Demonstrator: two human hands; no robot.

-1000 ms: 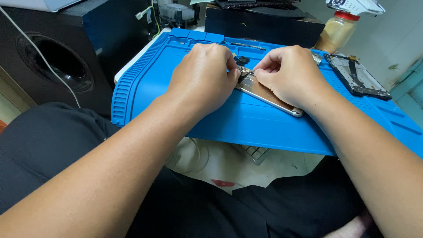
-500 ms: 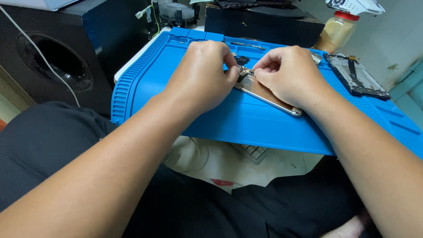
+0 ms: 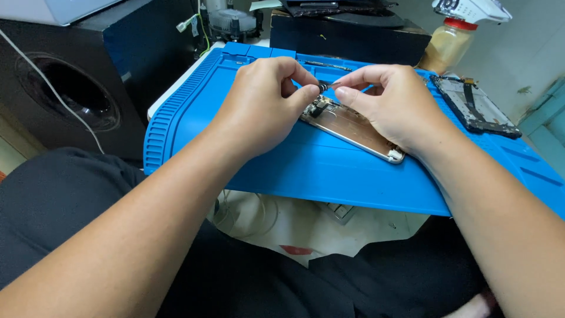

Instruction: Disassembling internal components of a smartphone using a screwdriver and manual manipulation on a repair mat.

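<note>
— Two hands meet over the work in the head view, our only view. Our left hand point(image 3: 259, 109) and right hand point(image 3: 394, 109) come fingertip to fingertip, each with thumb and forefinger pressed together on one small dark part point(image 3: 324, 86).

— Where does that part sit?

— Right in the pinch, lifted a little. Just below it lies the top end of the opened phone body point(image 3: 353, 126), flat on the blue mat point(image 3: 329, 171). The heel of our right hand rests over the phone's far half.

— Which step do we judge this to be?

— Fine handling of a small component at the phone's top end. We cannot say whether it is going in or coming out. Any next move calls for a steady, light pinch and small motions close above the phone.

— What about the surroundings?

— Well to the right of the pinch lies a second phone frame point(image 3: 474, 106). Beyond it stands a spray bottle point(image 3: 445, 50), and far left of the pinch a black speaker point(image 3: 76, 88).

— What is hidden?

— The part is too small to make out, and our fingers cover most of it. We cannot tell whether it is joined to the phone.
</note>
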